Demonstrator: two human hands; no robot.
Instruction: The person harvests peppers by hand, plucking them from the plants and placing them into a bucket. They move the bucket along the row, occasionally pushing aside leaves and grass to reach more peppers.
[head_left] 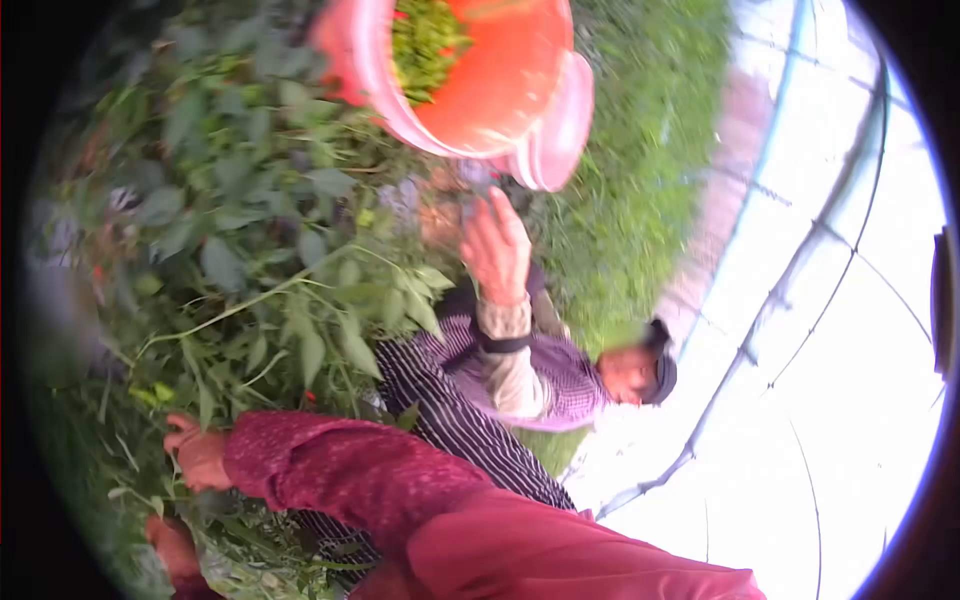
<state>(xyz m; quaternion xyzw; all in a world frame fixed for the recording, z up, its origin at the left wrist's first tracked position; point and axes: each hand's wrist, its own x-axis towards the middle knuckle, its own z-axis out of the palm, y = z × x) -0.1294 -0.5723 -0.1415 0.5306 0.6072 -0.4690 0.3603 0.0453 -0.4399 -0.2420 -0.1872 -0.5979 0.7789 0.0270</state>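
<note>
Two bare hands in dark red sleeves at lower left of the head view, both low among leafy green plants; view lies on its side, bright structure toward the right edge.

Right hand: fingers bent and slightly spread, in among stems and leaves. Whether it grips anything: cannot tell. Left hand: just beside the right, nearer the bottom edge, blurred and partly covered by foliage; opening and contents cannot be told. Red sleeve of the right arm crosses the lower part of the view.

Foliage: one long pale stem arches out above the right hand, broad leaves along it. Small red spots show among the leaves; too small to identify.

Orange-pink bucket: top of view, well apart from both hands, mouth partly visible. Contents: small yellow-green pieces with a few red bits. Pink rounded object at its side; whether separate or attached, unclear.

Co-worker: dark cap, checkered purple top, striped trousers. Co-worker's hand, dark band at wrist, fingers extended, near the bucket.

Background: grass, curved bars against bright white.
</note>
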